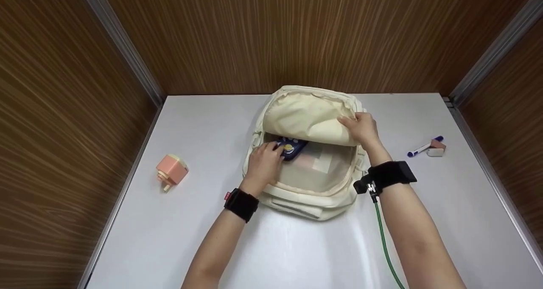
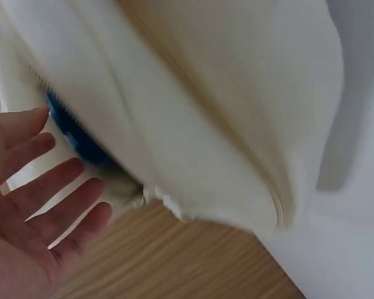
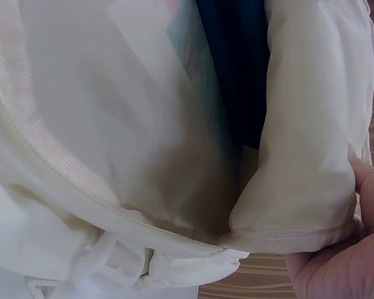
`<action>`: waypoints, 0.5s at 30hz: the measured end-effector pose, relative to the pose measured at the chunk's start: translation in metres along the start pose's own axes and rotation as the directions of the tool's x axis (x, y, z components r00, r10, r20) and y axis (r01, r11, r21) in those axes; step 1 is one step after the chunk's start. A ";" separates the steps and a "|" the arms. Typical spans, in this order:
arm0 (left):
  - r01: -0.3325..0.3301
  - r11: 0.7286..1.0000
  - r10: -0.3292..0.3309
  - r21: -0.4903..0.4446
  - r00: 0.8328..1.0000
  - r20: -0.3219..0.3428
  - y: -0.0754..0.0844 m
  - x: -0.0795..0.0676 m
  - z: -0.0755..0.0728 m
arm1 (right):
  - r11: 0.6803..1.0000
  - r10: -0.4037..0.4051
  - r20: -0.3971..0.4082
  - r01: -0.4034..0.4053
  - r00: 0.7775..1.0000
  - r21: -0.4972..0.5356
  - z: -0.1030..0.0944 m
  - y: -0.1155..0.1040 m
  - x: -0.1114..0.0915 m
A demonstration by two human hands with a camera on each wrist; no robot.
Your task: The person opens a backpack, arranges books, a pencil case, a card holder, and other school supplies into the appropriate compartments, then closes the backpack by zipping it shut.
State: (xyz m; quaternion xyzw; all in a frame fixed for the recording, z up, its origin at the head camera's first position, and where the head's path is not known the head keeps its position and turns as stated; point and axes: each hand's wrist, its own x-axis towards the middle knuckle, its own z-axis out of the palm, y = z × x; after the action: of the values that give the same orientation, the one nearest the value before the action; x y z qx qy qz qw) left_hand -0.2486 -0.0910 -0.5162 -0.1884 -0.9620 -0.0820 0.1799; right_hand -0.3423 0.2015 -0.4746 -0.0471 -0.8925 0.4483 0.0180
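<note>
A cream backpack [image 1: 292, 200] lies on the table, its front panel folded back. My right hand [image 1: 362, 130] pinches the edge of the raised flap [image 1: 309, 115], which also shows in the right wrist view as a cream fold [image 3: 305, 124]. Inside the opening is a dark blue case [image 1: 292, 148] with a yellow planet print, partly under the flap. My left hand [image 1: 265, 164] reaches over the bag's left rim, fingertips at the case. In the left wrist view its fingers [image 2: 62, 205] are extended and spread beside the blue case [image 2: 81, 137], not wrapped round it.
A pink blocky object [image 1: 172, 170] sits on the left of the white table [image 1: 203, 123]. On the right lie a white-and-blue marker [image 1: 420, 149] and a small pink-and-white eraser-like piece [image 1: 436, 149]. Wood-grain panels [image 1: 271, 38] enclose the back and sides. A green cable [image 1: 384, 238] trails from the right wristband.
</note>
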 end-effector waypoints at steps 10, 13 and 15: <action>0.359 0.933 -0.355 -0.016 0.927 0.125 -0.095 -0.032 -0.034 | 1.000 0.006 -0.001 -0.006 1.000 -0.010 0.003 0.000 -0.001; 0.466 0.885 -0.458 -0.012 0.874 0.159 -0.124 -0.042 -0.044 | 1.000 0.015 0.006 -0.015 1.000 -0.010 0.003 0.001 -0.001; 0.535 0.845 -0.524 -0.001 0.829 0.195 -0.140 -0.047 -0.050 | 1.000 0.013 0.006 -0.013 1.000 -0.004 0.003 0.001 0.000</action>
State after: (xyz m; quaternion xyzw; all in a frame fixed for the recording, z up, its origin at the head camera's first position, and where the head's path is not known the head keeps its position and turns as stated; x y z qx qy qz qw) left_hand -0.2468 -0.2461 -0.5007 0.0736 -0.9863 -0.1374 0.0539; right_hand -0.3422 0.1995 -0.4770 -0.0514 -0.8930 0.4470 0.0123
